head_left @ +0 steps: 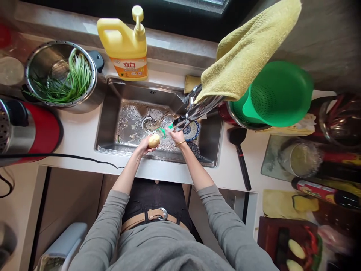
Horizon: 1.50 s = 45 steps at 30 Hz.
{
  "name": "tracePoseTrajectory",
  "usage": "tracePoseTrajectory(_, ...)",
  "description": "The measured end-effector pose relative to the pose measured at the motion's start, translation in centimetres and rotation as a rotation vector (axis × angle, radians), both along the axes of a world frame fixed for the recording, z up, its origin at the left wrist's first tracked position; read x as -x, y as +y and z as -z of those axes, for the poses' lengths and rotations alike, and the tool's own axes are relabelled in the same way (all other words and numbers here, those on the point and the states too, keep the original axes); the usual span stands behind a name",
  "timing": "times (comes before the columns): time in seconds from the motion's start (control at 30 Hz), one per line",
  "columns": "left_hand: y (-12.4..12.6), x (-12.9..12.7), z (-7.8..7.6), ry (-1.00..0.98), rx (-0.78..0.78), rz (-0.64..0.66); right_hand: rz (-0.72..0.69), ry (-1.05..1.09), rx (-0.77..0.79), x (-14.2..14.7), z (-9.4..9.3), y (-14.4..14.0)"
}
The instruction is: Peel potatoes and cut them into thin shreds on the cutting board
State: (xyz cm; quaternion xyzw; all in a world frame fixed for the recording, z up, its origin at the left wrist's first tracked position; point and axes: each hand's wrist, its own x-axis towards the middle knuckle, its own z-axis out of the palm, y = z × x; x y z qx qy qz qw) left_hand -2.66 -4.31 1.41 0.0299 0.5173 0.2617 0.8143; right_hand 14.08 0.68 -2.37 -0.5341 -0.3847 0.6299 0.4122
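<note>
My left hand (146, 146) is closed around a peeled, pale yellow potato (154, 140) above the near side of the steel sink (113, 145). Close by on the right, my right hand (176, 136) grips a small green peeler (161, 131), its shape partly blurred. The peeler's head points toward the potato, with a small gap between them. Just above my right hand is the end of the chrome faucet (191, 113). Behind that hand, a blue-and-white plate (193, 131) lies in the sink, partly covered. The drain (149, 124) has wet scraps around it.
A yellow detergent bottle (128, 52) stands behind the sink. Left are a pot (97, 88) of greens and a red appliance (45, 130). A yellow towel (242, 56) drapes over the faucet. Right are green colanders (293, 94), a black spatula (241, 158) and a cutting board (266, 229).
</note>
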Motion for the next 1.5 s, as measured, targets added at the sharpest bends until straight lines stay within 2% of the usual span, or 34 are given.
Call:
tracePoseTrajectory(0.07,0.0,0.4,-0.2,-0.058,0.0,0.018,0.081,-0.042,0.022,-1.0,0.3,0.6)
tracePoseTrajectory(0.17,0.1,0.8,0.0,-0.07,0.004,-0.009,0.086,0.001,0.047,-1.3,0.1,0.7)
tracePoseTrajectory(0.23,0.3,0.5,0.3,-0.039,0.005,-0.078,0.097,0.083,0.064,-0.4,-0.3,0.3)
tracePoseTrajectory(0.33,0.5,-0.5,0.8,0.034,-0.05,-0.229,0.212,0.212,0.124,1.5,-1.0,-0.5)
tracePoseTrajectory(0.4,0.6,-1.3,1.1,0.127,-0.111,-0.319,0.301,0.3,0.221,2.2,-1.3,-1.0)
tracePoseTrajectory(0.5,0.6,-2.3,1.5,0.227,-0.205,-0.461,0.431,0.418,0.492,2.6,-1.3,-1.8)
tracePoseTrajectory(0.57,0.5,-2.9,1.6,0.23,-0.278,-0.563,0.46,0.461,0.632,2.7,-1.3,-2.5)
tracePoseTrajectory(0.6,0.4,-3.2,1.6,0.223,-0.313,-0.609,0.447,0.473,0.654,2.9,-1.2,-2.8)
tracePoseTrajectory(0.73,0.0,-4.1,1.3,0.143,-0.367,-0.685,0.364,0.472,0.546,3.6,-1.1,-3.4)
tracePoseTrajectory(0.9,0.2,-4.0,0.6,0.018,-0.26,-0.774,0.264,0.446,0.372,3.4,-2.0,-3.1)
tracePoseTrajectory(1.13,0.5,-3.0,-0.6,-0.065,-0.088,-0.531,0.118,0.326,0.212,3.1,-4.6,-3.0)
tracePoseTrajectory(1.37,-0.2,-4.0,-0.1,0.026,-0.111,-0.747,0.019,0.029,-0.041,3.7,-3.9,-2.8)
tracePoseTrajectory(1.5,-0.5,-3.7,0.4,0.041,-0.159,-0.782,0.01,0.001,-0.064,3.6,-3.3,-2.6)
